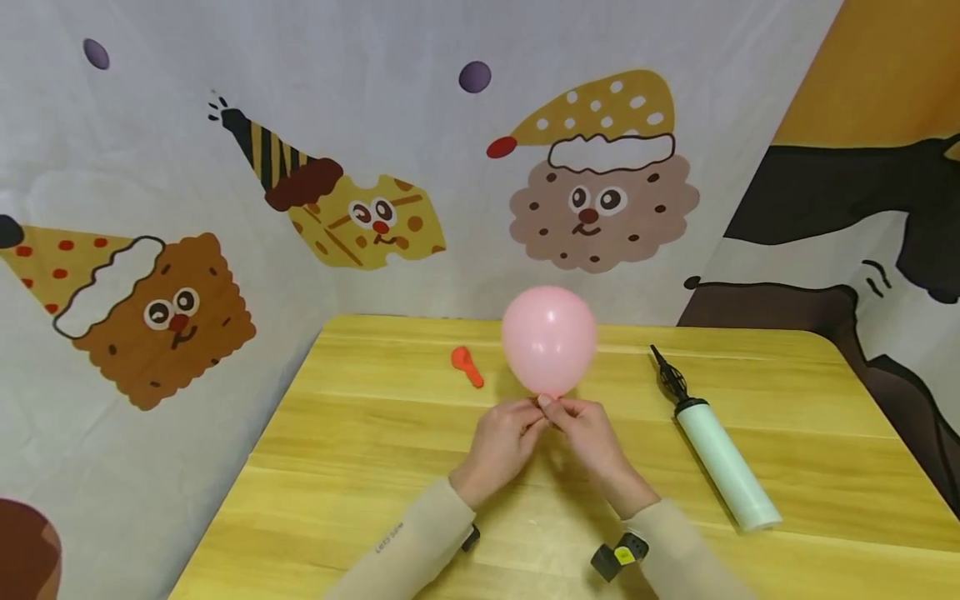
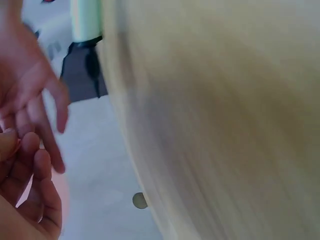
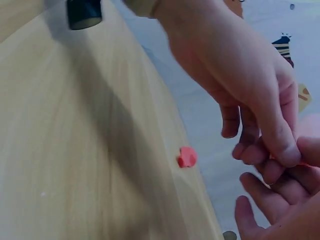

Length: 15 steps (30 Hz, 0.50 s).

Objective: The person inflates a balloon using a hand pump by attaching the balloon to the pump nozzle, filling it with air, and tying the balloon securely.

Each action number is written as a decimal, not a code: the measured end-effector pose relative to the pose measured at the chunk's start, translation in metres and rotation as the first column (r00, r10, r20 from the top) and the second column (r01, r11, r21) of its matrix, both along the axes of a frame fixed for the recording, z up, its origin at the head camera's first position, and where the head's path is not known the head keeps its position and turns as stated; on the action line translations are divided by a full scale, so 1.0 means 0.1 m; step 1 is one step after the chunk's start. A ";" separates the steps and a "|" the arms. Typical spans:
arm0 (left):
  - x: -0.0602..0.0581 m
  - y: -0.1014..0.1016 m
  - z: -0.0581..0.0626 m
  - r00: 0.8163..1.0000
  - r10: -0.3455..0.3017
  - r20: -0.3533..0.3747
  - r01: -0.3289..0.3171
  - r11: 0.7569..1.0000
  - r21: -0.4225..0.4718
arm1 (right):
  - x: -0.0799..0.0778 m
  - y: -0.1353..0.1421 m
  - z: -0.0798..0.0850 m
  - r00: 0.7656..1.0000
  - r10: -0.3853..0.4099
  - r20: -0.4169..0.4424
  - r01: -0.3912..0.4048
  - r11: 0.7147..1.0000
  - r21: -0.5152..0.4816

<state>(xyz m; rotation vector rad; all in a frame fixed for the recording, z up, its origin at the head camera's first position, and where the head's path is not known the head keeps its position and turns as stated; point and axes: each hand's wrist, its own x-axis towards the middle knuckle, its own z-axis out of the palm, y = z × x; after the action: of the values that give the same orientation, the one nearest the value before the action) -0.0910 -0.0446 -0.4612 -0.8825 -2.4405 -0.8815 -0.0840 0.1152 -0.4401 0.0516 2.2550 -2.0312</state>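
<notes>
An inflated pink balloon [image 1: 550, 340] stands upright above the table, its neck pointing down between both hands. My left hand [image 1: 502, 443] pinches the neck between thumb and fingers; in the right wrist view this left hand [image 3: 230, 70] has its lower fingers loosely bent. Close against it, my right hand [image 1: 596, 446] also pinches at the neck, thumb on top. The fingertips of the two hands meet, and they hide most of the neck. In the left wrist view only a pale pink edge of the balloon [image 2: 61, 195] shows behind the fingers.
A flat red balloon [image 1: 467, 367] lies on the wooden table [image 1: 360, 475], left of the inflated one. To the right lies a pale green hand pump [image 1: 727, 467] with a black nozzle, pointing away. Behind the table hangs a printed cloth [image 1: 390, 67] with cartoon biscuits.
</notes>
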 end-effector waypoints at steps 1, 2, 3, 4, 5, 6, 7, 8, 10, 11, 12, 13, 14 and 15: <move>0.02 0.00 0.00 1.000 -0.012 -0.013 0.012 1.000 -0.012 | -0.01 0.01 0.01 1.000 -0.009 0.005 0.009 0.999 -0.031; 0.04 0.00 0.00 1.000 -0.022 -0.022 0.021 0.999 -0.026 | -0.01 0.02 0.02 1.000 -0.011 0.008 0.012 0.997 -0.071; 0.05 -0.01 0.00 0.999 -0.032 -0.024 0.031 0.999 -0.039 | -0.02 0.04 0.04 1.000 -0.013 0.013 0.014 0.994 -0.112; 0.07 -0.01 0.00 0.999 -0.040 -0.020 0.039 0.998 -0.050 | -0.03 0.05 0.05 1.000 -0.007 0.022 0.010 0.988 -0.153; 0.09 -0.02 0.00 0.999 -0.046 -0.009 0.045 0.997 -0.056 | -0.04 0.06 0.06 0.999 -0.001 0.032 0.007 0.980 -0.198; 0.11 -0.03 -0.01 0.999 -0.050 0.012 0.051 0.997 -0.058 | -0.04 0.08 0.07 0.999 0.002 0.045 0.009 0.970 -0.242; 0.12 -0.04 -0.02 0.998 -0.055 0.037 0.057 0.997 -0.053 | -0.05 0.08 0.08 0.998 0.009 0.060 0.009 0.957 -0.290; 0.13 -0.05 -0.04 0.996 -0.056 0.064 0.058 0.997 -0.041 | -0.06 0.08 0.08 0.997 0.019 0.074 0.007 0.941 -0.337; 0.15 -0.06 -0.06 0.991 -0.067 0.114 0.067 0.998 0.005 | -0.06 0.08 0.09 0.994 0.036 0.104 0.012 0.906 -0.424; 0.15 -0.06 -0.07 0.988 -0.077 0.135 0.072 0.997 0.038 | -0.06 0.08 0.10 0.993 0.045 0.113 0.013 0.883 -0.469; 0.16 -0.06 -0.07 0.984 -0.092 0.150 0.081 0.994 0.077 | -0.05 0.07 0.10 0.991 0.057 0.117 0.011 0.858 -0.513; 0.16 -0.05 -0.08 0.980 -0.113 0.163 0.094 0.988 0.118 | -0.04 0.06 0.11 0.991 0.068 0.119 0.009 0.832 -0.555; 0.16 -0.05 -0.08 0.976 -0.135 0.173 0.108 0.981 0.160 | -0.03 0.05 0.12 0.990 0.078 0.118 0.006 0.807 -0.590; 0.16 -0.04 -0.08 0.971 -0.158 0.181 0.121 0.973 0.197 | -0.02 0.04 0.12 0.990 0.085 0.112 0.004 0.781 -0.625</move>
<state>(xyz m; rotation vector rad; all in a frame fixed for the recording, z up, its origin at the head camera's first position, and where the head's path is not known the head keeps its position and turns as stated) -0.0746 -0.0485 -0.4693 -0.9477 -2.4299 -1.2796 -0.0857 0.1193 -0.4280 0.0798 1.3863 -2.5479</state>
